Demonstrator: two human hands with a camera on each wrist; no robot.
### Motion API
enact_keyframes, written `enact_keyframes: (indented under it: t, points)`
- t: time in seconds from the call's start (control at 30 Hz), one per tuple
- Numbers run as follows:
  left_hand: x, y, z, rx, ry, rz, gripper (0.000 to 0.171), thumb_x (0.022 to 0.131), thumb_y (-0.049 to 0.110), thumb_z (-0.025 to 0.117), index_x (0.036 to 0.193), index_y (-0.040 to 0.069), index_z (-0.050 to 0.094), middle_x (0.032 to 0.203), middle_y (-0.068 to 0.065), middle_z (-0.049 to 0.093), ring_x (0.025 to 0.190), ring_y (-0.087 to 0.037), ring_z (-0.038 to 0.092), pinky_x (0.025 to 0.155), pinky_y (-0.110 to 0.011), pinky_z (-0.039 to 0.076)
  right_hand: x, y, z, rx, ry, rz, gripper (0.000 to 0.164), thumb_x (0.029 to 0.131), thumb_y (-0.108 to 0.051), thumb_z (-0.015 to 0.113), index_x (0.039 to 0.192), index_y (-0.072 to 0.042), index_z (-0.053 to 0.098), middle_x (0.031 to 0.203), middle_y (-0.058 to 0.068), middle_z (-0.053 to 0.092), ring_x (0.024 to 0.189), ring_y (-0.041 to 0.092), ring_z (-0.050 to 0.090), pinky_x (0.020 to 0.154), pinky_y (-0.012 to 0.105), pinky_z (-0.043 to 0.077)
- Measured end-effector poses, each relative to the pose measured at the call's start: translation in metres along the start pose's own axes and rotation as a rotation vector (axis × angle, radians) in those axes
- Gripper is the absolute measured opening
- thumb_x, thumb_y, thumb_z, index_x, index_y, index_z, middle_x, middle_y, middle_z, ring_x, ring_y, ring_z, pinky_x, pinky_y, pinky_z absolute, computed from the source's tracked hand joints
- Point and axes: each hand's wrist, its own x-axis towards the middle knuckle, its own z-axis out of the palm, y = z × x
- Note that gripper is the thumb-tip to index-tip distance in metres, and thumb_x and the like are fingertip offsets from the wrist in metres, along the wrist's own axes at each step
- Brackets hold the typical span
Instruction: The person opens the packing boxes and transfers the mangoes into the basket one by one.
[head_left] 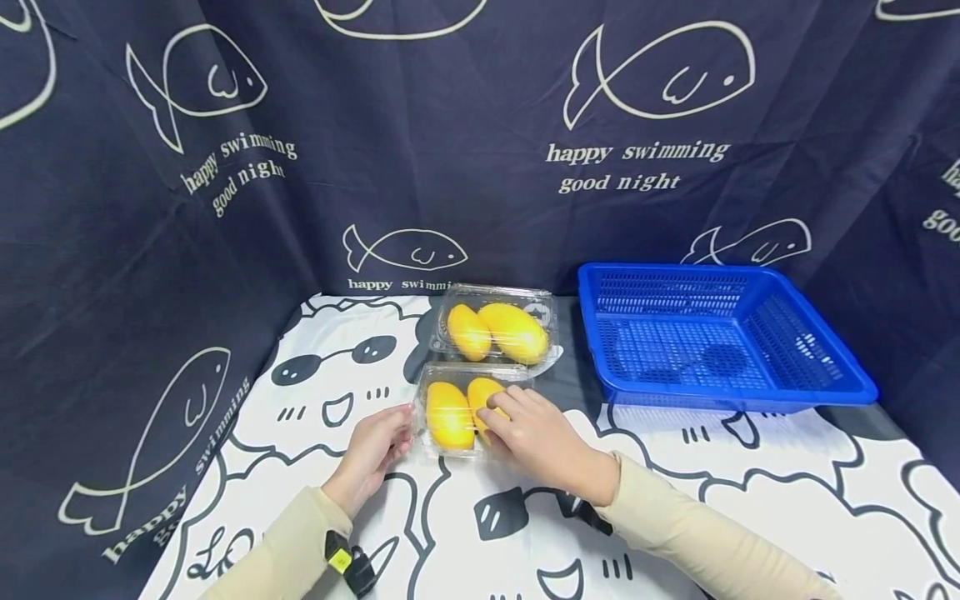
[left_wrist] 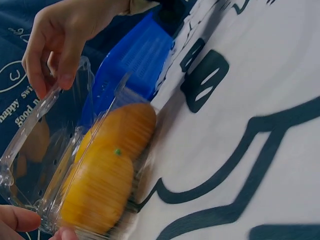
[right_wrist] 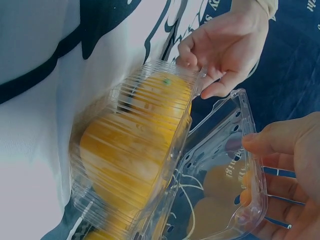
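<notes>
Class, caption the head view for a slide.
Left hand and right hand at a clear container of yellow fruit; second container behind, blue basket at right.

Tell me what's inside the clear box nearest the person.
Two yellow fruits lie side by side inside the near box. In the head view, the right grip covers part of the right-hand fruit. The box floor directly under them is hidden.

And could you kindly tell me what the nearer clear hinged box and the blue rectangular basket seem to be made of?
The nearer clear hinged box: most likely thin, glossy plastic, given its see-through ribbed walls and bright highlights.

The blue rectangular basket: probably moulded plastic with a slight sheen, given its even colour and regular perforations.
</notes>
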Motion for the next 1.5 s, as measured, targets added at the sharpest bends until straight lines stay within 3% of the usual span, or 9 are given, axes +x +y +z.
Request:
enact_keyframes:
  t: [0.23,0.4,0.73,1.03,1.5]
  points:
    - [0.007,0.006,0.002,0.031,-0.004,0.024,0.046,0.088,0.012,0.055,0.133,0.0,0.055,0.083,-0.001,0.06,0.071,-0.01,0.052,0.058,-0.015,0.046,-0.001,0.002,-0.003,0.003,-0.039,0.024,0.024,0.077,-0.015,0.078,0.099,-0.013,0.068,0.091,0.001,0.061,0.083,0.018,0.056,0.069,0.028,0.049]
    - [0.012,0.007,0.003,0.039,-0.019,0.034,0.042,0.092,0.017,0.057,0.131,0.0,0.057,0.074,0.001,0.058,0.066,-0.009,0.048,0.057,-0.016,0.044,-0.001,0.01,-0.008,0.004,-0.036,0.026,0.027,0.076,-0.02,0.08,0.1,-0.012,0.069,0.092,0.002,0.062,0.084,0.019,0.057,0.073,0.03,0.052]
    - [0.019,0.004,0.001,0.0,-0.021,0.041,0.039,0.092,0.012,0.061,0.13,0.002,0.059,0.093,-0.001,0.066,0.071,-0.007,0.054,0.057,-0.014,0.045,-0.008,0.032,-0.014,0.088,-0.026,0.068,0.033,0.079,-0.025,0.079,0.106,-0.011,0.068,0.098,0.002,0.064,0.086,0.018,0.057,0.072,0.03,0.051]
    - [0.021,0.004,0.002,-0.059,-0.029,0.025,0.036,0.092,0.009,0.061,0.126,-0.001,0.061,0.085,0.0,0.065,0.07,-0.006,0.056,0.055,-0.013,0.045,-0.008,0.039,-0.014,0.167,-0.005,0.137,0.03,0.08,-0.025,0.078,0.105,-0.011,0.07,0.098,0.003,0.064,0.09,0.019,0.059,0.074,0.032,0.054]
    - [0.022,0.004,0.004,-0.096,-0.035,0.016,0.034,0.092,0.008,0.062,0.124,-0.001,0.062,0.087,0.001,0.067,0.07,-0.005,0.059,0.058,-0.012,0.05,-0.003,0.052,-0.001,0.399,0.194,0.286,0.029,0.076,-0.013,0.082,0.103,-0.008,0.071,0.096,0.006,0.068,0.091,0.02,0.062,0.078,0.035,0.056]
